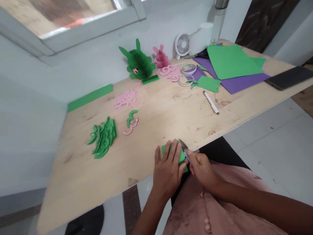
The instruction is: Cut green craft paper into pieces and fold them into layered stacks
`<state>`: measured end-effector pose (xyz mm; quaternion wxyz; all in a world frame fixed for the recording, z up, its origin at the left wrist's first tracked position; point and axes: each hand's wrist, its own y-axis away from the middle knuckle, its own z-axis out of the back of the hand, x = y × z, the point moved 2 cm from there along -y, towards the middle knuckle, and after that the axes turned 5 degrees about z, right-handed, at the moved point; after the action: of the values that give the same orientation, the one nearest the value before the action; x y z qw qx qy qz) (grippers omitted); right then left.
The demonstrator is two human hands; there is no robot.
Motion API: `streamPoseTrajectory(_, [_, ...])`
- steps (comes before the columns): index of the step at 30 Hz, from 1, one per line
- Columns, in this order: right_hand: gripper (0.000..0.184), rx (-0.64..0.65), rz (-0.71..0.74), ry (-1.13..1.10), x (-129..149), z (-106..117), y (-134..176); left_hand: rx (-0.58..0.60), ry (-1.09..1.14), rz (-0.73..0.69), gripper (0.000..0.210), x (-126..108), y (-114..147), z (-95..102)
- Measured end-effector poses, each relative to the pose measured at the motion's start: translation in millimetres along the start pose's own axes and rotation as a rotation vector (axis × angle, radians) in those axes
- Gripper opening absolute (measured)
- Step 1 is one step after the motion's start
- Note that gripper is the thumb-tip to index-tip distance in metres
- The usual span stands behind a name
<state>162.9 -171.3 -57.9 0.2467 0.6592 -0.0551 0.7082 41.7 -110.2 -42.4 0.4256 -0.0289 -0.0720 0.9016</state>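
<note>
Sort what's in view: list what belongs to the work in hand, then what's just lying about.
In the work:
green paper, under the left hand
cutting tool, in the right hand, at the paper's edge
probably the green cutouts

Lying about, it seems:
phone
fan
pen
purple paper

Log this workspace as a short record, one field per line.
Left hand: pressed flat on green paper
Right hand: holding a bladed tool at the paper's edge
Table, left: pile of green cutouts
Table, back: green paper figure, pink paper figure, white fan
Table, right: green sheet over purple sheet; dark phone
</note>
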Motion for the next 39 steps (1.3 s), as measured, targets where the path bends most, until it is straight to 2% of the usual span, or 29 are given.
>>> streamPoseTrajectory(12, [0.060, -0.045, -0.036, -0.023, -4.1, -0.8, -0.9, -0.026, 0.015, -0.009, 0.057, -0.2, 0.7, -1.8])
streamPoseTrajectory(18, [0.060, -0.028, -0.004, -0.025, -0.7, -3.5, -0.9, -0.037, 0.006, 0.000, 0.054, -1.0, -0.2, -0.8])
streamPoseTrajectory(25, [0.058, -0.141, -0.119, -0.075, 8.5, 11.3, 1.5, -0.038, 0.028, -0.003, 0.056, -1.0, 1.5, -0.8])
streamPoseTrajectory(39, [0.053, -0.045, -0.165, -0.217, 12.7, 22.9, 10.2, -0.027, -0.053, 0.007, 0.058, -3.0, -1.8, 3.4])
